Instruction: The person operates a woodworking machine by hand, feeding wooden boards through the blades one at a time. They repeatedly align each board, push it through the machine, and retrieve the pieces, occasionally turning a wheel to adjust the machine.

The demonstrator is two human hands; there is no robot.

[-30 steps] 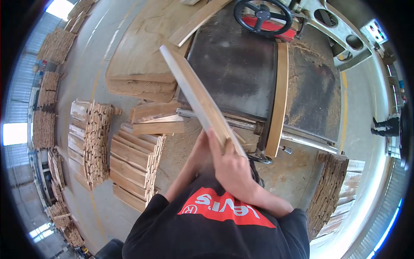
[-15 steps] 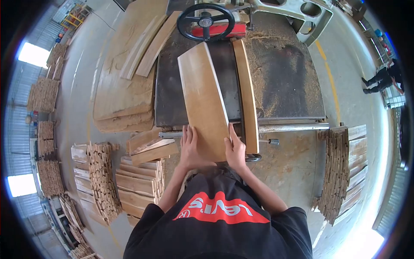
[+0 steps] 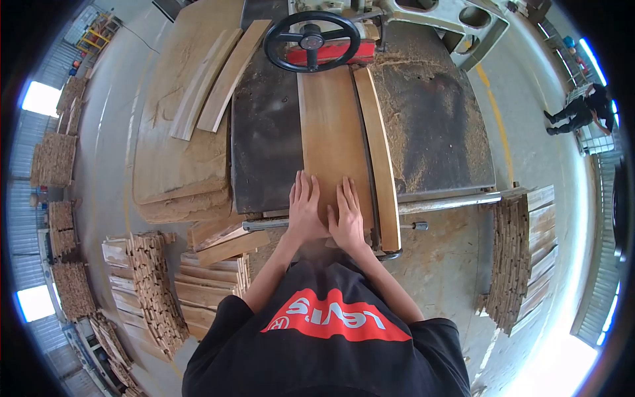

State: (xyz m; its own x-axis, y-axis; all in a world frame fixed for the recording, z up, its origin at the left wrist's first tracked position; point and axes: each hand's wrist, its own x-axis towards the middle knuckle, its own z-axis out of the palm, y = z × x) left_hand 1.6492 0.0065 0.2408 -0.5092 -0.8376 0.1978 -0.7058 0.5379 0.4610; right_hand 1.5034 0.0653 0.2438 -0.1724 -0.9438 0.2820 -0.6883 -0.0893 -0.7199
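A wide wooden board (image 3: 334,132) lies flat on the dark machine table (image 3: 266,145), its right edge along a narrow wooden fence strip (image 3: 378,159). My left hand (image 3: 306,208) rests on the board's near left part, fingers spread a little and pointing forward. My right hand (image 3: 346,215) lies on the near right part, fingers stretched out and thumb apart. The board's far end reaches the red guard (image 3: 331,51) beneath the black handwheel (image 3: 312,41). The near end is partly hidden by my hands.
Left of the machine, two narrow boards (image 3: 231,76) lie on a large wooden panel (image 3: 178,165). Stacks of cut wood (image 3: 155,291) stand on the floor at left, another stack (image 3: 510,258) at right. A metal rail (image 3: 450,202) crosses the near table edge. A person (image 3: 582,111) stands far right.
The board has gone from slanted and raised to flat, lined up beside the fence strip, its far end now under the handwheel. Both hands have moved from its side edges onto its top face.
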